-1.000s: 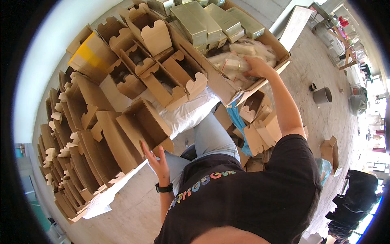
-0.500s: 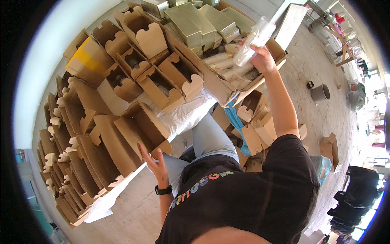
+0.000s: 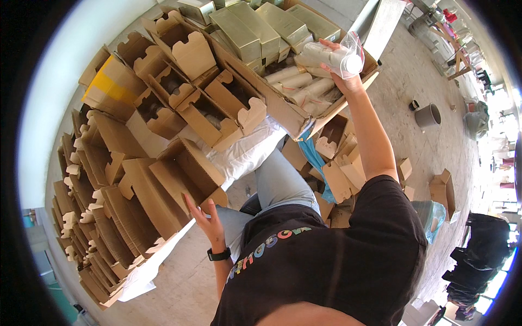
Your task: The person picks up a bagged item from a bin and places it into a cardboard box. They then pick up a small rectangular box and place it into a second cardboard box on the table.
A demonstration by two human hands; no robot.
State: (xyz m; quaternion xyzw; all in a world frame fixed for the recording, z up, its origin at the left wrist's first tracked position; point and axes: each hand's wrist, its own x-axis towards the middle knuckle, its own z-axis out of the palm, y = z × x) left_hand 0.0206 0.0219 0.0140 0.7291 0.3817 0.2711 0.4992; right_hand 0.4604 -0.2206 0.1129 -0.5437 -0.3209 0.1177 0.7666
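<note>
In my right hand point(image 3: 343, 73) is a white cylinder in a clear plastic bag point(image 3: 328, 58), gripped with the fingers around it. It lies tilted on its side above a large cardboard carton point(image 3: 278, 105). Similar white bagged cylinders point(image 3: 298, 84) lie in that carton, beside gold boxes point(image 3: 247, 33). My left hand point(image 3: 209, 220), with a black watch on its wrist, has its fingers spread at the near edge of an open brown cardboard box point(image 3: 193, 171). Its fingertips seem to touch the box; the grip is loose or absent.
Several upright open boxes point(image 3: 209, 117) stand beyond, some with dark contents. Rows of open boxes point(image 3: 103, 217) fill the left side. Loose cardboard boxes point(image 3: 345, 174) and a blue plastic strip point(image 3: 317, 163) lie right of my legs. A grey bucket point(image 3: 428, 116) sits on the floor.
The bagged cylinder has turned from upright-slanting to nearly level, its round end now toward the right. My right hand has rolled with it. My left hand stays at the box.
</note>
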